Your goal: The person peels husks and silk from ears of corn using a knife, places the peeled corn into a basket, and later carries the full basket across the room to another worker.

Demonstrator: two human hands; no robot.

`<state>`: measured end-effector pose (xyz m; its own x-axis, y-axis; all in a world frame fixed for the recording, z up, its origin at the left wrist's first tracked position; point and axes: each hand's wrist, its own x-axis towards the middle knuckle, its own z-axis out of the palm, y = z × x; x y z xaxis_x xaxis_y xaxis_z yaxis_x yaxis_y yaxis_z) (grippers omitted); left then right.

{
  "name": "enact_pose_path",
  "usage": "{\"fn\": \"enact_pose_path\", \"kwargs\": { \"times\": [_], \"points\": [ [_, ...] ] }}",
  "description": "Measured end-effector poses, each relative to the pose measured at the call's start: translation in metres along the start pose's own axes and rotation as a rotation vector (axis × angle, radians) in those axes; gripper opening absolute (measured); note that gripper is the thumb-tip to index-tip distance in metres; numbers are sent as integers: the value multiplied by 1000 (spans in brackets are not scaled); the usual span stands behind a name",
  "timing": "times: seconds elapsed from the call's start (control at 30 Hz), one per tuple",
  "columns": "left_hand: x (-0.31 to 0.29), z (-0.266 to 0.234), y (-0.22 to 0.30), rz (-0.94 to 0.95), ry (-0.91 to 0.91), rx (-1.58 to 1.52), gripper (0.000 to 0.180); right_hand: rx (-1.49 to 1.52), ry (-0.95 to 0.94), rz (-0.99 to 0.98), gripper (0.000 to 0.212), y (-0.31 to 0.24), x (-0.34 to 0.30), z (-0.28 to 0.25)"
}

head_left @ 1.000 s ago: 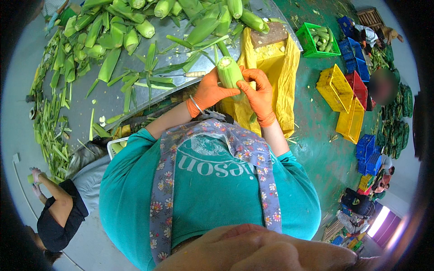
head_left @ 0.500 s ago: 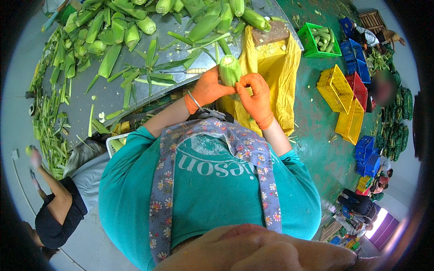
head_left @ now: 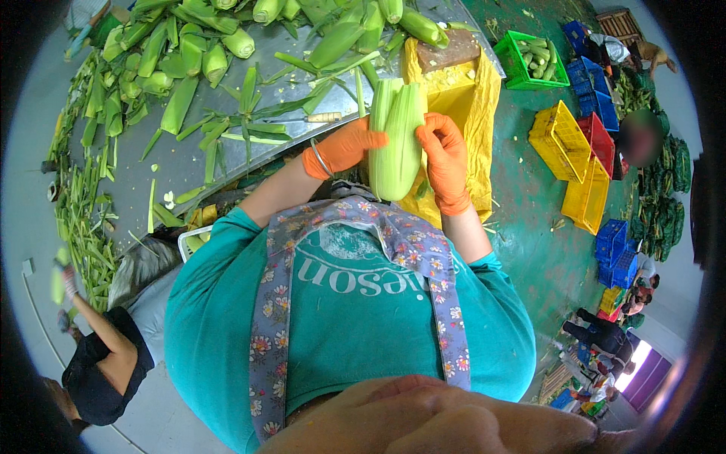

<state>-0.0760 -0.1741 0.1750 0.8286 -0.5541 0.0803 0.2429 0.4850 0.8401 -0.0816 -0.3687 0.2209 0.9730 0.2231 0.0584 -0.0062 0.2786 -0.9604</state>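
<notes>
In front of my chest is an ear of corn (head_left: 395, 144) in its pale green husk, seen along its length. My left hand (head_left: 344, 149), in an orange glove, grips its left side with the thumb across the husk. At the right edge of the ear, my orange-gloved right hand (head_left: 446, 159) has its fingers pinched on the husk. Just beyond my left hand, a knife (head_left: 324, 117) with a wooden handle lies on the metal table (head_left: 249, 163). A yellow sack (head_left: 484, 113) hangs open behind and right of the ear.
Husked corn ears (head_left: 181, 106) and loose leaves cover much of the table. A brown block (head_left: 448, 53) sits at the sack's far edge. On the green floor at right stand a green crate (head_left: 533, 60) of produce and yellow crates (head_left: 560, 144). A co-worker (head_left: 106, 363) is at left.
The ear has swung from butt end showing to lying lengthwise, nearer my chest. My right hand has shifted slightly right, still at the husk; my left hand has moved slightly left and down.
</notes>
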Motion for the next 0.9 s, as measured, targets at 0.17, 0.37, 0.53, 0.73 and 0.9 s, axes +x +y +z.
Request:
{"fn": "enact_pose_path", "kwargs": {
  "times": [0.17,0.37,0.53,0.73,0.9],
  "points": [
    [10,-10,-8,-35,50,-279,65,93,-104,142,5,-3,-4,-16],
    [9,-86,-4,132,472,-551,68,103,253,-124,11,-50,-7,-73],
    [14,-56,7,127,290,-440,79,-953,227,-210,32,10,14,-96],
    [25,-23,9,164,58,-316,77,278,-253,494,51,31,14,-4],
    [10,-29,16,97,317,211,59,-25,-66,279,46,42,19,1]
  ]
}}
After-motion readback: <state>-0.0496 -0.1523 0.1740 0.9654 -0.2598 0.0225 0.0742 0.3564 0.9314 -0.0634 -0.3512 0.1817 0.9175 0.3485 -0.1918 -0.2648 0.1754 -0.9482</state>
